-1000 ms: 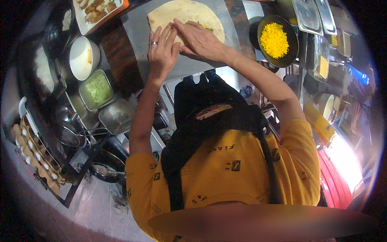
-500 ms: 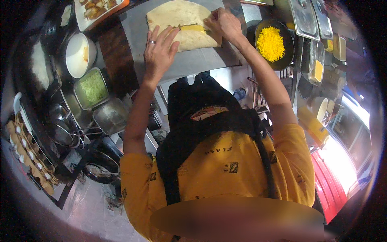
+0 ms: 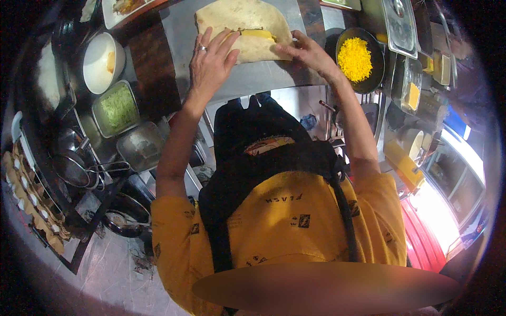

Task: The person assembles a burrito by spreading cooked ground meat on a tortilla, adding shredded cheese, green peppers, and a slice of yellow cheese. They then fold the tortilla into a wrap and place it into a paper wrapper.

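A large pale tortilla (image 3: 245, 17) lies on the grey work surface (image 3: 184, 29), its near edge folded up. Along the fold shows a strip of yellow filling (image 3: 257, 34) with dark bits; the rest of the filling is hidden. My left hand (image 3: 212, 60), with a ring on one finger, rests on the tortilla's left part, fingers spread. At the right end, my right hand (image 3: 312, 55) touches the folded corner with the thumb and fingers apart.
To the right stands a dark bowl (image 3: 380, 62) of shredded yellow cheese (image 3: 354, 59), beside lidded metal pans (image 3: 399, 31). On the left are a white bowl (image 3: 97, 71), a tub of shredded green vegetable (image 3: 118, 109), a metal container (image 3: 139, 147) and strainers (image 3: 73, 167).
My right hand has loosened from a pinch at the tortilla's right end, lowered and opened its fingers. My left hand stays on the tortilla. The whole view has shifted slightly.
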`<state>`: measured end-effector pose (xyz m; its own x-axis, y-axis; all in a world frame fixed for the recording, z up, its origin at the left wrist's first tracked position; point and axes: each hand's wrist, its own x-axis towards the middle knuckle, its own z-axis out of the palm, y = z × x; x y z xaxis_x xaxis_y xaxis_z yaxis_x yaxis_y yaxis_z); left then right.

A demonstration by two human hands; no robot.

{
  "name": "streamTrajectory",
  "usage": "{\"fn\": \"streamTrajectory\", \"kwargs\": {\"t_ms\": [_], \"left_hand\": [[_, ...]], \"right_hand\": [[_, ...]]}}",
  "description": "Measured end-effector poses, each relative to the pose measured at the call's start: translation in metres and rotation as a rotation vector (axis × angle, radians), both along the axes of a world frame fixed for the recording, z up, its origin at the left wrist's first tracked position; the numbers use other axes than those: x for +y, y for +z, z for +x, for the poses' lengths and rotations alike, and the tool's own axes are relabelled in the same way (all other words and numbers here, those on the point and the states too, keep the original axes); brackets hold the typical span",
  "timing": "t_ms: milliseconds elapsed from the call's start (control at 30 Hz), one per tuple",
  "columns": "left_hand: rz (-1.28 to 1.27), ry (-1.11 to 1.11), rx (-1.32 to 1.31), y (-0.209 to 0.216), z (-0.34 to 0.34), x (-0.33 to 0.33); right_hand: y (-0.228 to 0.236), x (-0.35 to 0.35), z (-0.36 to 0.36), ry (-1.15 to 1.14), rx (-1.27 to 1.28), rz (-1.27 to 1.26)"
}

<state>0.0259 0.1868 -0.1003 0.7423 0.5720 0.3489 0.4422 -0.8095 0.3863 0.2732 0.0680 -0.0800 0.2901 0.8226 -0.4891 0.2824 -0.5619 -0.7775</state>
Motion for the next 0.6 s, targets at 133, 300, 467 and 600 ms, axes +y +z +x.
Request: {"fn": "streamTrajectory", "kwargs": {"t_ms": [133, 300, 467, 600], "left_hand": [[-0.002, 0.014, 0.003, 0.000, -0.001, -0.001], [0.048, 0.011, -0.043, -0.002, 0.002, 0.002], [0.007, 0.012, -0.060, 0.003, 0.000, 0.001], [0.031, 0.024, -0.046, 0.001, 0.000, 0.001]], "right_hand": [[0.002, 0.002, -0.015, -0.041, -0.081, -0.032], [-0.003, 0.000, -0.043, -0.063, -0.425, 0.155], [0.001, -0.002, -0.068, 0.005, -0.696, 0.338], [0.009, -0.001, -0.082, 0.057, -0.754, 0.254]]}}
